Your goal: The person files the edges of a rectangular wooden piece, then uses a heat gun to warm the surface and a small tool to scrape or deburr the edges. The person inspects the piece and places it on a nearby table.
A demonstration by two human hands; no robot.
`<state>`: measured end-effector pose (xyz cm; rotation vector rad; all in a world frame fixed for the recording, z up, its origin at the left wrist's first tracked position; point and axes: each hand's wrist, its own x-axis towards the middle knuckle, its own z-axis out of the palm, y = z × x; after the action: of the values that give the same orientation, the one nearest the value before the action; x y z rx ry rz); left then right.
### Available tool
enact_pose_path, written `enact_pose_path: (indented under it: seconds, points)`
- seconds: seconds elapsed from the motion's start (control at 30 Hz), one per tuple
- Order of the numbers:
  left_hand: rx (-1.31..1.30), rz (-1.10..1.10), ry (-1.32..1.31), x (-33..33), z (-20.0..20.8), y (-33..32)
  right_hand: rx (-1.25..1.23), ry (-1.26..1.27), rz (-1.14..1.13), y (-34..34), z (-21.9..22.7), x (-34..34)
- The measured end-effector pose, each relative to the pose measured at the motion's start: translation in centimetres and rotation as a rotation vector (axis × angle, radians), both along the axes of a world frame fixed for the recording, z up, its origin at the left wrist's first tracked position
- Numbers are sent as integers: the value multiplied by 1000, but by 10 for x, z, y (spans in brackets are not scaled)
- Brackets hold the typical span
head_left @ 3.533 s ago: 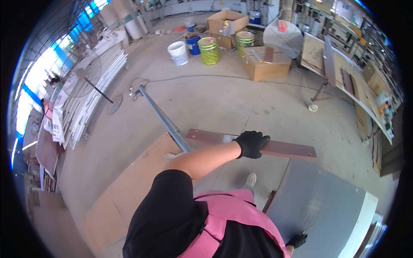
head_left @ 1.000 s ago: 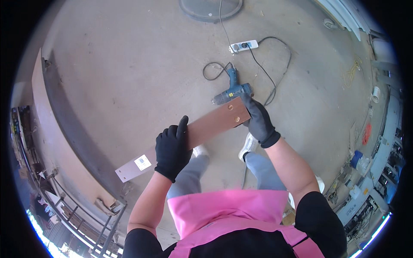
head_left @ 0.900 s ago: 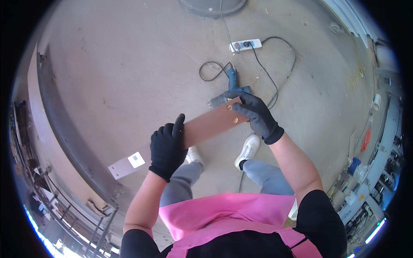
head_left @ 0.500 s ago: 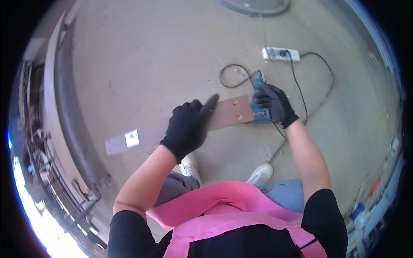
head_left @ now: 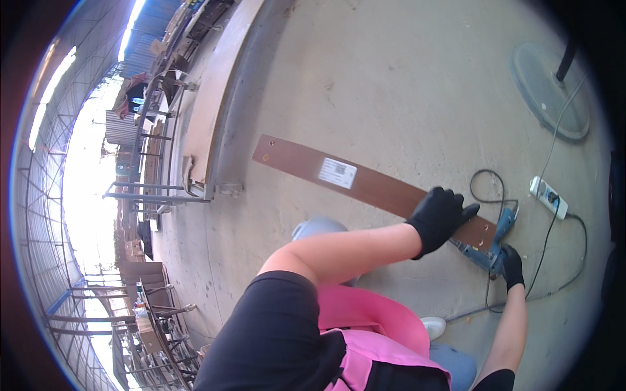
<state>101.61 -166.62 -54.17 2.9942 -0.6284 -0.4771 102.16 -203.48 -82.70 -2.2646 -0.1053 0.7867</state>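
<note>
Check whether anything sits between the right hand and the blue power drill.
Nothing does: the gloved right hand already touches the blue corded power drill, lying against the long brown wooden board under the left hand.

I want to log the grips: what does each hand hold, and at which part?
The left hand presses on the brown board near its right end. The right hand grips the blue power drill by its handle.
</note>
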Motion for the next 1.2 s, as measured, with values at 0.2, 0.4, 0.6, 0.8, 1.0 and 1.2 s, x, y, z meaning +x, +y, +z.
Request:
enact_pose_path:
  seconds: [0.2,0.4,0.6,0.8,1.0,1.2]
  points:
    - [38,39,57,-1,-27,-13,21,-25,40,-4,-9,-5]
    - [-18,68,54,5,-32,-11,22,33,25,-8,-22,-3]
    - [-67,89,61,11,-43,-3,15,61,38,-11,-27,1]
    - [-99,96,29,15,-53,3,-36,62,65,10,8,3]
    - [-222,-65,-41,32,-41,40,103,140,-251,33,21,3]
    - [-221,-41,-7,41,-14,16,122,236,-428,22,31,4]
